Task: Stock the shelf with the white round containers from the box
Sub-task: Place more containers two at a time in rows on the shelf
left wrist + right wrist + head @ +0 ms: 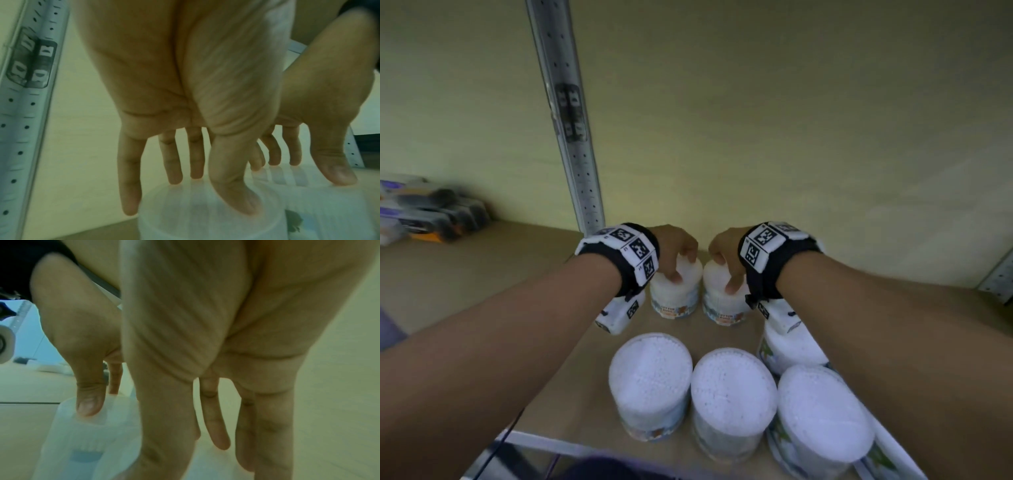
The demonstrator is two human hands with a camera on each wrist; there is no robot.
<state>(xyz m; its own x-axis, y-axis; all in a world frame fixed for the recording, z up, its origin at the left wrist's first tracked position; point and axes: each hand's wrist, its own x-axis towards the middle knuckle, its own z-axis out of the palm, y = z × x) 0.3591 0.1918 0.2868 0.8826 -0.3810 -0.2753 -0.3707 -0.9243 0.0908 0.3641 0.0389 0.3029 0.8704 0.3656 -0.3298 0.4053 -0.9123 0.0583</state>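
Observation:
Two white round containers stand side by side at the back of the shelf [544, 342]. My left hand [678, 260] grips the lid of the left container [674, 298] from above, thumb on the near side and fingers on the far side. My right hand [724, 270] grips the lid of the right container [726, 308] the same way. In the left wrist view my fingertips [174, 180] and thumb sit on the lid rim of the left container [205, 224]. The right wrist view shows my right hand [191, 447] pointing down, with its container mostly hidden.
Several more white containers stand nearer the front edge [650, 373] [732, 390] [822, 414], one partly under my right forearm [787, 353]. A perforated metal upright [571, 137] rises at the back left. Dark packaged goods [431, 212] lie at the far left.

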